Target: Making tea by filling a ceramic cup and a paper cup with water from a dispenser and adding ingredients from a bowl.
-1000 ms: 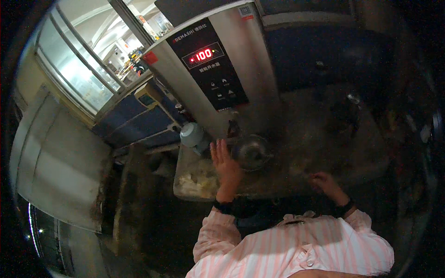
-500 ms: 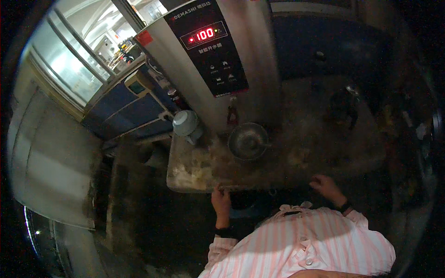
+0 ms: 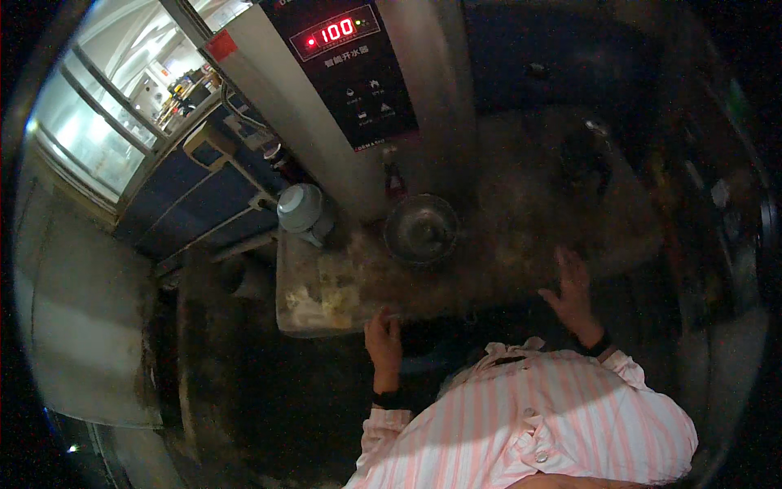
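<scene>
While the left hand (image 3: 384, 336) rests its fingers on the near edge of the worn counter (image 3: 521, 236), grasping nothing, the right hand (image 3: 570, 285) lies flat and open at four o'clock from the round metal bowl (image 3: 421, 230), apparently propping the body. That bowl stands directly beneath the steel water boiler (image 3: 358, 90), probably to catch its outflow. At nine o'clock from it sits a lidded grey jug (image 3: 302, 210).
</scene>
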`<state>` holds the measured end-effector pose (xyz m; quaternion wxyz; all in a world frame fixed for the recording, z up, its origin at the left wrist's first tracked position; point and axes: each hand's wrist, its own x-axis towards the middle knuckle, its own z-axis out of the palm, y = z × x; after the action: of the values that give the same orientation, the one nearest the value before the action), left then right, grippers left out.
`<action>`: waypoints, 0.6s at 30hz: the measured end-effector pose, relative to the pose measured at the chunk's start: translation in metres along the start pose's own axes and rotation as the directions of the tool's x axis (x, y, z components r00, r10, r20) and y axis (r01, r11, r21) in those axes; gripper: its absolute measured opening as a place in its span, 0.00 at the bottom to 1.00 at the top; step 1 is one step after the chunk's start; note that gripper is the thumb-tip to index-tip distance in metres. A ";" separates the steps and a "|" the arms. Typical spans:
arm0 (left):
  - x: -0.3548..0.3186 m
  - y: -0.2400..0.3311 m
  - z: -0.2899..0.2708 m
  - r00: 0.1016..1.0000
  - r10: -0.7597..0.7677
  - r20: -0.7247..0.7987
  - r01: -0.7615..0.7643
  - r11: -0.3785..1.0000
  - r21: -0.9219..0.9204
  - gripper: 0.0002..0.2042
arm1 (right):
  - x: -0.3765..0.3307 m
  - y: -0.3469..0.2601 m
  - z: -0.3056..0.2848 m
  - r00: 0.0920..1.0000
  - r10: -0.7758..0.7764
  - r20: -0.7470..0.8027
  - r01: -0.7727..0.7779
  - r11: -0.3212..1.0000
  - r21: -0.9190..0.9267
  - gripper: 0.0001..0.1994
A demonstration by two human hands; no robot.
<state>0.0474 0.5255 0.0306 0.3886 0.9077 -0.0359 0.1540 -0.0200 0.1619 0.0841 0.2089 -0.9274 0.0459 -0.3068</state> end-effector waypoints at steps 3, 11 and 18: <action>0.000 0.004 0.000 0.990 -0.129 0.065 0.130 0.991 -0.023 0.14 | -0.004 0.011 -0.008 0.988 0.057 0.146 -0.057 0.998 0.000 0.15; -0.005 0.005 0.017 0.995 0.063 0.074 -0.068 0.995 0.071 0.14 | 0.000 0.043 -0.009 0.993 0.109 0.048 -0.110 0.994 0.007 0.11; -0.024 0.050 0.010 0.968 -0.194 0.159 0.150 0.956 0.251 0.14 | 0.010 0.095 0.005 0.991 -0.022 0.134 0.013 0.998 0.066 0.12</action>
<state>0.0182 0.4824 0.0520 0.2843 0.9576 0.0268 0.0391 -0.0049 0.0753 0.0461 0.2389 -0.9391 0.0135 -0.2466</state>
